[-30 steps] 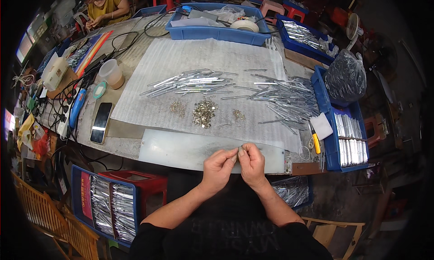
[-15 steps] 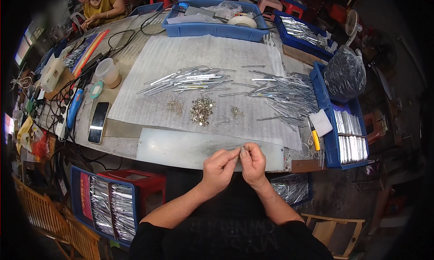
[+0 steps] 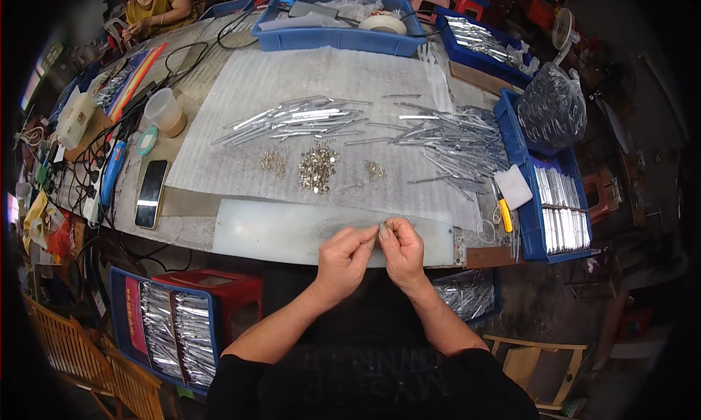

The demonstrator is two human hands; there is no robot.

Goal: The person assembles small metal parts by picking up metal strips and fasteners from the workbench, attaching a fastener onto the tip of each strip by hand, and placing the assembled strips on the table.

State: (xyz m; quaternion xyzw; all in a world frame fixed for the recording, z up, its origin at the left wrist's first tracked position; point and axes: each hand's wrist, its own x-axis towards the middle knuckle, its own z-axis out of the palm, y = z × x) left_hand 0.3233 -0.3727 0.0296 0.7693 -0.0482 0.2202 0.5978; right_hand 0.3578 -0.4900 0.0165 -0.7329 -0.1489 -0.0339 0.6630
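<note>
My left hand (image 3: 345, 258) and my right hand (image 3: 401, 251) meet fingertip to fingertip over the near edge of the table. Both are pinched closed; whatever lies between the fingers is too small or hidden to name. Beneath them is a pale, translucent board (image 3: 285, 230). Beyond it, on a white foam sheet (image 3: 219, 157), lie a heap of small round metal pieces (image 3: 318, 168) and two smaller piles of tiny parts, one to the left (image 3: 274, 163) and one to the right (image 3: 375, 170). Farther back are slim silvery rods (image 3: 299, 117), with a larger heap of rods (image 3: 460, 146) at the right.
A phone (image 3: 151, 194) and a plastic cup (image 3: 166, 113) are at left. At right are a yellow-handled tool (image 3: 504, 214) and a blue bin (image 3: 539, 234) of silvery rods. A blue tray (image 3: 336, 40) stands at the back. Another person (image 3: 164, 11) sits far left.
The whole view has shifted slightly, so the table things appear a little higher and farther left. My hands keep the same fingertip-to-fingertip pinch.
</note>
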